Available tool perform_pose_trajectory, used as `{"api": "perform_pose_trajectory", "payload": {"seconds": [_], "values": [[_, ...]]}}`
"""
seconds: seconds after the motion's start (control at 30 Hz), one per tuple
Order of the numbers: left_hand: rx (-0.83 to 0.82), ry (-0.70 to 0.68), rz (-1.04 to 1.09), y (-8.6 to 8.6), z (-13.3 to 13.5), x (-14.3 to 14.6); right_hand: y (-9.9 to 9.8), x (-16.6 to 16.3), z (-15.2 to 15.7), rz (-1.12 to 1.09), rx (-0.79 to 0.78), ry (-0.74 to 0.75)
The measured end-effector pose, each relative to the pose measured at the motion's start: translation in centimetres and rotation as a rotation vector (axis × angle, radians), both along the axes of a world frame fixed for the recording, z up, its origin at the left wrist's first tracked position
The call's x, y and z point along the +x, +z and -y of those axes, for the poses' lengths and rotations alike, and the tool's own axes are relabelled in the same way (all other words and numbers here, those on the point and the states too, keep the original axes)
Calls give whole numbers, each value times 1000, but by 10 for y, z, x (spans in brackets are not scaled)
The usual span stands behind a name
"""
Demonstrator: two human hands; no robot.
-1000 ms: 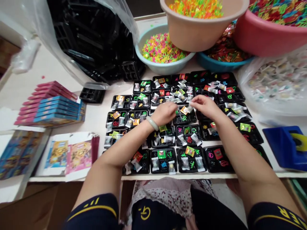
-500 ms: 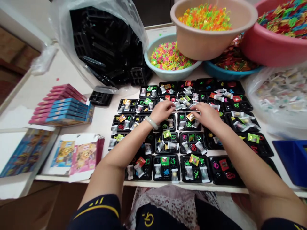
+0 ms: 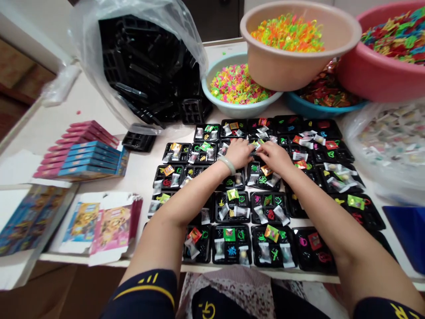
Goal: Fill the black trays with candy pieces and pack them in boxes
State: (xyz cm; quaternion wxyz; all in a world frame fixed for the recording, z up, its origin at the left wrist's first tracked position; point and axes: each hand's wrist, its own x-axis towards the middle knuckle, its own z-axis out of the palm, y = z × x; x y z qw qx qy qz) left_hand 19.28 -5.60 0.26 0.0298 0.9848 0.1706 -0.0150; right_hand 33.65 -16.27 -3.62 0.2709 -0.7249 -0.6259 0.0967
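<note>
Rows of small black compartment trays (image 3: 232, 206) cover the table, each holding little wrapped sweets and bright plastic charms. My left hand (image 3: 238, 153), with a pale green bangle on the wrist, is curled over a loose pile of small clear packets (image 3: 260, 136) on the upper middle trays. My right hand (image 3: 274, 156) meets it there, its fingers pinched among the same packets. What either hand grips is hidden by the fingers.
A clear bag of stacked empty black trays (image 3: 146, 71) lies at the back left. Basins of bright plastic charms (image 3: 292, 40) stand at the back, with a bag of wrapped sweets (image 3: 388, 137) on the right. Pink and blue boxes (image 3: 83, 153) and flat cartons (image 3: 106, 221) lie on the left.
Both hands have moved away from me and closed together over the loose packets on the upper trays. The camera has tilted, so everything sits lower in view.
</note>
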Motion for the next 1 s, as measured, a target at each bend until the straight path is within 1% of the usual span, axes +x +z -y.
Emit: {"api": "perform_pose_trajectory", "payload": {"seconds": [0.1, 0.27, 0.37, 0.43, 0.5, 0.57, 0.63, 0.67, 0.7, 0.77, 0.83, 0.93, 1.0], "values": [[10, 1, -15, 0, -1, 2, 2, -1, -3, -25, -13, -20], [30, -3, 17, -1, 0, 3, 9, -5, -7, -29, -42, 12], [25, 22, 66, 3, -1, 0, 13, -6, -6, -77, -22, 5], [-19, 75, 130, 9, -3, -3, 15, -2, -3, -163, 26, -30], [-152, 114, 220, 14, -5, -5, 20, 6, 5, -318, 105, -101], [-382, 87, 283, 16, -5, -6, 28, 19, 19, -516, 191, -199], [-596, 14, 293, 14, -1, -4, 38, 33, 37, -687, 268, -302], [-660, -23, 283, 11, 2, -2, 43, 39, 47, -744, 302, -347], [-687, -51, 269, 8, 6, 1, 48, 44, 58, -781, 333, -383], [-662, -95, 232, 1, 14, 8, 55, 52, 79, -807, 378, -438], [-597, -117, 188, -3, 20, 13, 57, 57, 100, -798, 383, -481], [-533, -110, 149, -3, 24, 13, 55, 64, 127, -768, 318, -529], [-551, -88, 155, 0, 23, 11, 50, 69, 142, -733, 258, -538]]}}
